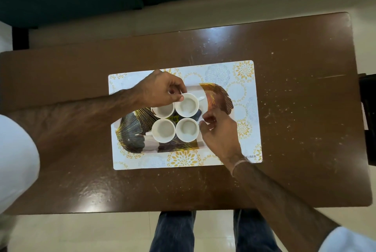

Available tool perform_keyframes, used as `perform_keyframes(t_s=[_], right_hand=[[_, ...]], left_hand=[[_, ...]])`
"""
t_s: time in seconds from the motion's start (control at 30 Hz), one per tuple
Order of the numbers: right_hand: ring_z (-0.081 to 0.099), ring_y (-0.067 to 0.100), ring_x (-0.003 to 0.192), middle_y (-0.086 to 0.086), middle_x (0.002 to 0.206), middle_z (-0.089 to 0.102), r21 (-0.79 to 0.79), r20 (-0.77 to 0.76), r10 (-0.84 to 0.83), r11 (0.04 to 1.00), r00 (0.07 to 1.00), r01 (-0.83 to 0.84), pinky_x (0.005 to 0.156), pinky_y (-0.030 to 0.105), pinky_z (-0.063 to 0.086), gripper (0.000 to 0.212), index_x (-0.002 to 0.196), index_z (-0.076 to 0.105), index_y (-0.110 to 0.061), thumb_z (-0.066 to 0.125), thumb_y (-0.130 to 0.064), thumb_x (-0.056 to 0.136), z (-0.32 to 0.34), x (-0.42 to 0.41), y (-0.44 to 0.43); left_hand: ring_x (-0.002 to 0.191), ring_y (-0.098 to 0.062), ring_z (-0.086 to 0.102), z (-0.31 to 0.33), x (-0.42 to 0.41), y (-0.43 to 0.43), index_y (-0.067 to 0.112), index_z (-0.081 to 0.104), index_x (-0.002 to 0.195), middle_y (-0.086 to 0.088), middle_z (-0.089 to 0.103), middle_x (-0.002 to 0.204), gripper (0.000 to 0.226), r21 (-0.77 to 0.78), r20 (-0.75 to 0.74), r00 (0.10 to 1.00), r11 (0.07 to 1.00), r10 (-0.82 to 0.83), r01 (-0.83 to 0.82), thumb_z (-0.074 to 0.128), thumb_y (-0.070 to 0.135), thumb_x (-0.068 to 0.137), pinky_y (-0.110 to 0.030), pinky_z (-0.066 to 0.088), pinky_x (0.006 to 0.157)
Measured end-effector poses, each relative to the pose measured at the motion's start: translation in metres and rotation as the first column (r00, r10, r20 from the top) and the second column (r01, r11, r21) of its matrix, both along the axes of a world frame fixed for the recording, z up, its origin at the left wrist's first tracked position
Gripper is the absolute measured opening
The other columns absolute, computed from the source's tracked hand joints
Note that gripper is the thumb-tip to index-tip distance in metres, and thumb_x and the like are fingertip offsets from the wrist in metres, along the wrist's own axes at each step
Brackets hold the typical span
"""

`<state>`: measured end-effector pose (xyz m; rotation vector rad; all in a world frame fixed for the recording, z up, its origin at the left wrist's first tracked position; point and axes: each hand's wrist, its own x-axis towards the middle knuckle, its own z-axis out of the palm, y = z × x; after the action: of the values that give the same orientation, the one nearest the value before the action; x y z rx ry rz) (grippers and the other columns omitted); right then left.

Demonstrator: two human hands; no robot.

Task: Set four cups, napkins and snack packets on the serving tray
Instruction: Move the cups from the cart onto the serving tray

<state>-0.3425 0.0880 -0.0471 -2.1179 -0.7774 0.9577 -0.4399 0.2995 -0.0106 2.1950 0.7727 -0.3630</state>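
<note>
The left hand (162, 91) reaches in from the left, forearm stretched across the brown wooden worktop (284, 109), its fingertips pinched on the far-left rim of the far-right white ceramic cup (186, 105). The right hand (218, 129) comes in from the near right, wrist bent, fingers curled loosely just beside the near-right white cup (187, 129); whether it grips anything cannot be told.

Four white cups stand upright in a tight square on the leaf-patterned serving tray with gold and dark fans (130, 129): besides those two, a far-left cup (163, 110), partly under the left hand, and a near-left cup (163, 130). A scrap of yellow packet (174, 119) shows in the gap between them. The cups nearly touch each other.

The tray lies on a white rectangular placemat with yellow flower rings (244, 72), which sits mid-worktop. Bare worktop lies open on all sides, widest to the right. The near edge of the worktop stands above the person's jeans-clad legs (175, 231).
</note>
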Motion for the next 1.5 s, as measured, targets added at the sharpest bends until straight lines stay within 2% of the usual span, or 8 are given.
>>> perform_keyframes(t_s=[0.07,0.23,0.33,0.5,0.67,0.87,1.17,1.5], right_hand=[[0.064,0.007,0.075,-0.003,0.095,0.068,0.001,-0.003,0.012,1.000,1.000,-0.012,0.070,0.016,0.052,0.016,0.100,0.066,-0.015,0.072,-0.022,0.086,-0.002,-0.003,-0.010],[0.067,0.015,0.092,0.004,0.124,0.063,0.012,-0.012,0.148,0.989,0.989,-0.148,0.085,0.031,0.058,0.037,0.126,0.063,-0.020,0.069,-0.015,0.090,-0.001,-0.003,-0.022],[0.067,0.023,0.097,0.009,0.120,0.066,-0.014,0.059,0.264,0.965,0.963,-0.263,0.085,0.038,0.058,0.028,0.120,0.067,-0.015,0.067,-0.012,0.092,-0.001,-0.001,-0.021],[0.067,0.027,0.091,0.010,0.107,0.071,-0.033,0.074,0.197,0.980,0.978,-0.195,0.079,0.040,0.056,0.018,0.108,0.070,-0.008,0.069,-0.009,0.090,-0.002,-0.003,-0.022],[0.066,0.023,0.091,0.008,0.105,0.071,-0.041,0.058,0.174,0.984,0.983,-0.172,0.077,0.027,0.051,0.016,0.105,0.070,-0.008,0.070,-0.013,0.090,-0.005,-0.011,-0.026],[0.067,0.019,0.099,0.003,0.121,0.068,0.002,0.060,0.174,0.985,0.983,-0.174,0.086,0.034,0.058,0.041,0.123,0.064,-0.017,0.072,-0.026,0.084,0.001,0.002,-0.029],[0.048,0.023,0.132,0.003,0.148,0.048,0.010,0.249,0.052,0.998,0.967,-0.056,0.108,0.036,0.040,0.047,0.137,0.051,-0.021,0.057,-0.042,0.095,0.005,0.131,-0.029],[0.039,0.026,0.139,0.007,0.150,0.043,-0.058,0.381,-0.132,0.984,0.915,0.166,0.113,0.046,0.038,0.050,0.140,0.048,-0.018,0.057,-0.039,0.095,0.022,0.321,-0.140]], left_hand=[[0.082,-0.009,0.070,0.000,0.000,-0.002,0.021,0.077,0.096,0.006,0.075,0.078,0.014,0.006,0.000,1.000,1.000,0.017,-0.017,0.078,0.023,0.082,-0.035,0.055,0.084],[0.081,-0.008,0.070,0.000,0.001,-0.003,0.021,0.077,0.094,0.007,0.075,0.077,0.012,0.007,-0.001,1.000,1.000,0.027,-0.027,0.078,0.021,0.082,-0.034,0.055,0.083],[0.079,-0.007,0.070,0.000,0.001,-0.003,0.021,0.077,0.094,0.007,0.075,0.076,0.012,0.016,-0.009,1.000,1.000,0.023,-0.023,0.078,0.022,0.081,-0.032,0.055,0.082],[0.075,-0.005,0.070,0.000,0.000,-0.003,0.021,0.077,0.093,0.009,0.074,0.074,0.012,0.017,-0.009,0.999,0.999,0.035,-0.035,0.078,0.021,0.082,-0.028,0.056,0.078],[0.076,-0.007,0.070,0.002,0.000,-0.003,0.020,0.077,0.095,0.008,0.075,0.076,0.014,0.028,-0.021,0.999,0.999,0.029,-0.029,0.079,0.021,0.081,-0.030,0.057,0.078],[0.083,-0.015,0.066,0.001,0.007,-0.004,0.019,0.072,0.107,0.005,0.072,0.092,0.030,0.096,-0.007,1.000,0.995,-0.022,0.023,0.079,0.031,0.081,-0.033,0.055,0.080],[0.121,-0.031,0.049,-0.011,0.138,-0.066,0.018,0.053,0.136,-0.007,0.056,0.135,0.055,0.261,-0.012,0.984,0.949,-0.178,0.175,0.066,0.039,0.088,-0.043,0.040,0.100],[0.129,-0.025,0.040,-0.007,0.327,-0.182,0.022,0.046,0.141,-0.006,0.049,0.138,0.056,0.192,0.060,0.959,0.946,-0.278,0.263,0.065,0.035,0.090,-0.041,0.033,0.109]])
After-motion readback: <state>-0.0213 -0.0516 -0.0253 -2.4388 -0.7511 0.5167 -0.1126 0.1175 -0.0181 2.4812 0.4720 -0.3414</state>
